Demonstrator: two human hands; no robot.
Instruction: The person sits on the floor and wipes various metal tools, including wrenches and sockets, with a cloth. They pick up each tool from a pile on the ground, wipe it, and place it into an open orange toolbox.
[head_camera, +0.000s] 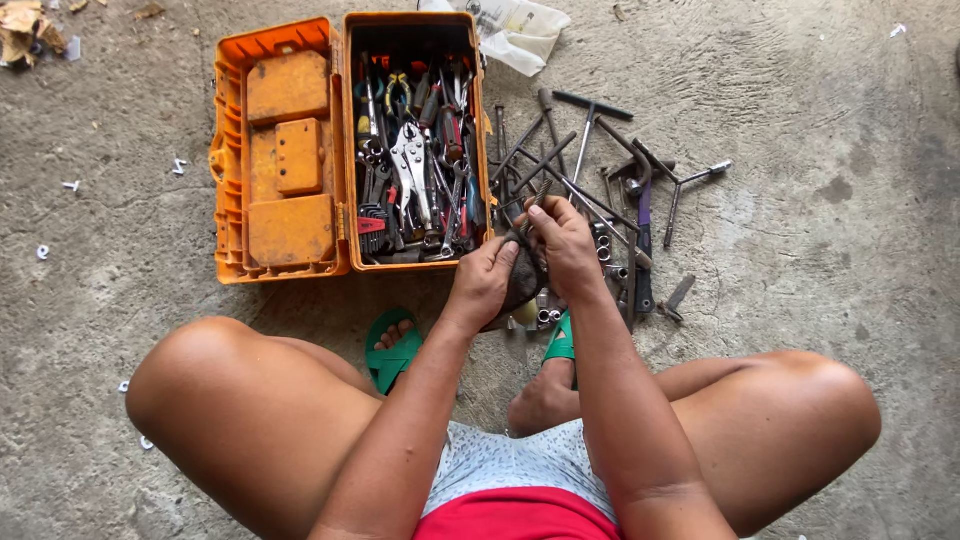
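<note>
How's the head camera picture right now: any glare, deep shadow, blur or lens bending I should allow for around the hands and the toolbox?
Head view: even daylight, no glare; soft shadow under the orange toolbox and the legs. Left hand and right hand are sharp, but the dark object between them is too dim to identify. Wide-angle bending shows at the edges; loose tools on the concrete floor read clearly.

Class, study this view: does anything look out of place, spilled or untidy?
Yes. Many tools lie scattered on the concrete floor right of the open orange toolbox instead of inside it. Small white scraps litter the floor to its left.
</note>
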